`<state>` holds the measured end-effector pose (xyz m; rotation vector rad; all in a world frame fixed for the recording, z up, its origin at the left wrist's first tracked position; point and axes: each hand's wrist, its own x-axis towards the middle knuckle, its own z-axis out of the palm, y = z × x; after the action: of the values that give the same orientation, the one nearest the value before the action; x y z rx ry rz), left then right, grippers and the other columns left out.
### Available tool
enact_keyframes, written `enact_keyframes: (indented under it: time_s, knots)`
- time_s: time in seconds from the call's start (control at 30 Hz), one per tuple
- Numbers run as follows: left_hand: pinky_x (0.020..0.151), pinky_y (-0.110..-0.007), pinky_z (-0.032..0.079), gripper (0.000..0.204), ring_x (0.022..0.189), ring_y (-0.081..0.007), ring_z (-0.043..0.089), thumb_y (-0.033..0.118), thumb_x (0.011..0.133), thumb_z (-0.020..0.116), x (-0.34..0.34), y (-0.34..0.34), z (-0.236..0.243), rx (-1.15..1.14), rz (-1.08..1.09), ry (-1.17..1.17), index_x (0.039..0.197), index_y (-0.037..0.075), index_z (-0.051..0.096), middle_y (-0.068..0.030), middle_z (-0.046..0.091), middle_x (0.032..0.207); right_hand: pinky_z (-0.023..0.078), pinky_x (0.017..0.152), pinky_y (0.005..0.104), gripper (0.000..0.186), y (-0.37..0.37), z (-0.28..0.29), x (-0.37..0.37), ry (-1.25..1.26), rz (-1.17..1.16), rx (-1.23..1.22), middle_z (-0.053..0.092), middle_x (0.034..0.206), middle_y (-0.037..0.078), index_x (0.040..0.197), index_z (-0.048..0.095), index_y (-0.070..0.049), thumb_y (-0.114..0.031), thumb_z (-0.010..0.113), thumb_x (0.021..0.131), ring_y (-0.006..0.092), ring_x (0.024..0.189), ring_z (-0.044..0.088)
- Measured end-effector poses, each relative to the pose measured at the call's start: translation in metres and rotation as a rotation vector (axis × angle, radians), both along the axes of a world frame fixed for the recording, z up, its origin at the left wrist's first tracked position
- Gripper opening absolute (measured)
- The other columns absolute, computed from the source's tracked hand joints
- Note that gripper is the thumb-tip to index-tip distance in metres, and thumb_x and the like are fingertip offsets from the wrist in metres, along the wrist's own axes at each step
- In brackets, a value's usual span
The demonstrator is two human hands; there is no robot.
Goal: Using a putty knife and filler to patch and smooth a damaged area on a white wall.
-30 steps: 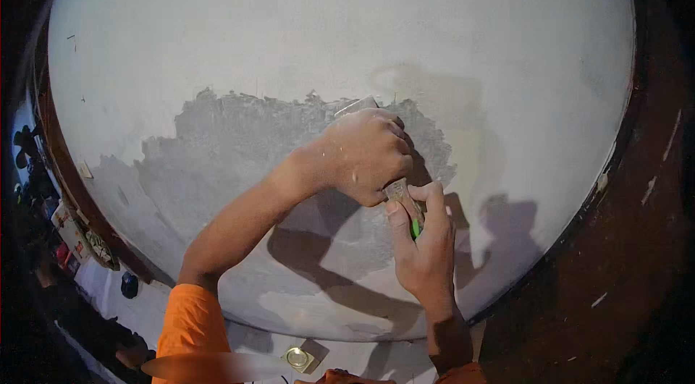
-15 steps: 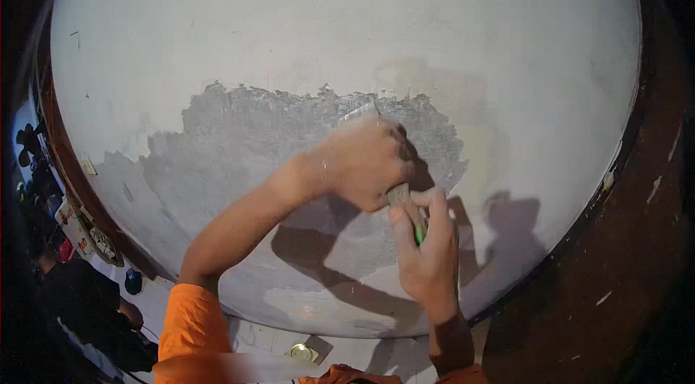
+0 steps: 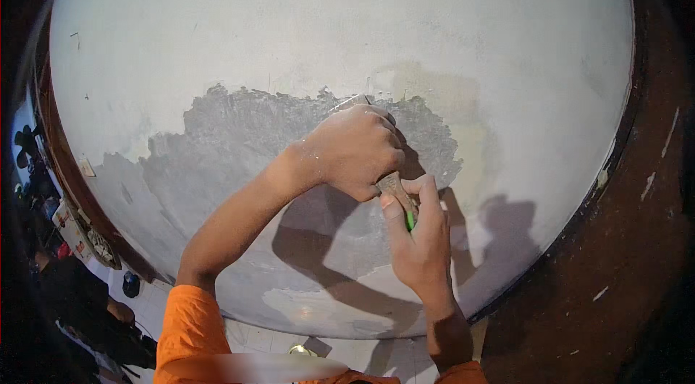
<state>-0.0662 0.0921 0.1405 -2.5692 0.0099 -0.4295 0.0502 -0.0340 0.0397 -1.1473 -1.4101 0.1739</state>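
A scraper is pressed against a white wall [image 3: 282, 15], its flat metal blade [image 3: 350, 103] at the upper border of a rough grey patch [image 3: 239, 127]. My left hand [image 3: 358, 152] is closed around the scraper just below the blade, palm toward the wall, and hides its middle. Lower down and to the right, my right hand [image 3: 420, 239] pinches the worn handle [image 3: 392, 187] between thumb and fingers. A bit of green shows on the handle there. Pale specks lie on my left wrist.
Dark brown surface [image 3: 565, 304] with pale marks borders the wall on the right. At lower left are a person in dark clothes [image 3: 76, 297] and cluttered items. Light tiles [image 3: 260, 338] show below, with a round shiny object [image 3: 300, 349].
Both hands and the scraper have shifted slightly up and left, and the blade has slid along the grey patch's upper border. Both hands keep their grip.
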Motion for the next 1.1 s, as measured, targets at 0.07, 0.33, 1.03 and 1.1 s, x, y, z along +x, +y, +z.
enact_keyframes:
  time_s: [0.07, 0.33, 1.03, 1.1]
  knots:
    - [0.072, -0.042, 0.052, 0.025, 0.075, -0.031, 0.066, 0.029, 0.061, 0.066, -0.006, -0.003, -0.016, -0.014, -0.037, -0.058, 0.069, 0.006, 0.065, -0.0111, 0.064, 0.069, 0.047, 0.069, 0.0445, 0.025, -0.008, -0.007, -0.002, -0.035, 0.016, -0.001, 0.062, 0.086, 0.023, 0.103, 0.047, -0.003, -0.022, 0.061, 0.096, 0.0419, 0.083, 0.065]
    - [0.074, -0.042, 0.049, 0.03, 0.077, -0.0309, 0.064, 0.029, 0.053, 0.068, -0.01, 0.011, 0.007, 0.032, 0.019, -0.012, 0.07, 0.005, 0.062, -0.0105, 0.063, 0.071, 0.046, 0.073, 0.0396, 0.022, 0.013, 0.007, -0.011, 0.037, 0.011, 0.045, 0.061, 0.083, 0.017, 0.1, 0.051, 0.0, -0.019, 0.061, 0.095, 0.0292, 0.078, 0.061]
    - [0.122, -0.053, 0.004, 0.078, 0.151, -0.0295, 0.016, 0.062, 0.092, 0.05, 0.011, 0.01, -0.056, -0.031, 0.246, -0.554, 0.153, 0.015, 0.035, -0.0099, 0.026, 0.161, 0.045, 0.07, 0.0405, 0.036, -0.17, -0.547, 0.135, -0.49, -0.346, -0.307, 0.064, 0.099, 0.018, 0.123, 0.06, -0.004, -0.026, 0.06, 0.094, 0.0232, 0.077, 0.057]
    - [0.123, -0.048, 0.008, 0.074, 0.148, -0.0303, 0.022, 0.06, 0.097, 0.04, 0.08, -0.003, -0.121, -0.117, -0.067, -0.144, 0.15, 0.009, 0.039, -0.0155, 0.034, 0.156, 0.046, 0.072, 0.0427, 0.04, -0.197, -0.582, 0.182, -0.769, -0.502, -0.245, 0.067, 0.107, 0.02, 0.128, 0.062, -0.005, -0.027, 0.058, 0.095, 0.0252, 0.081, 0.059]
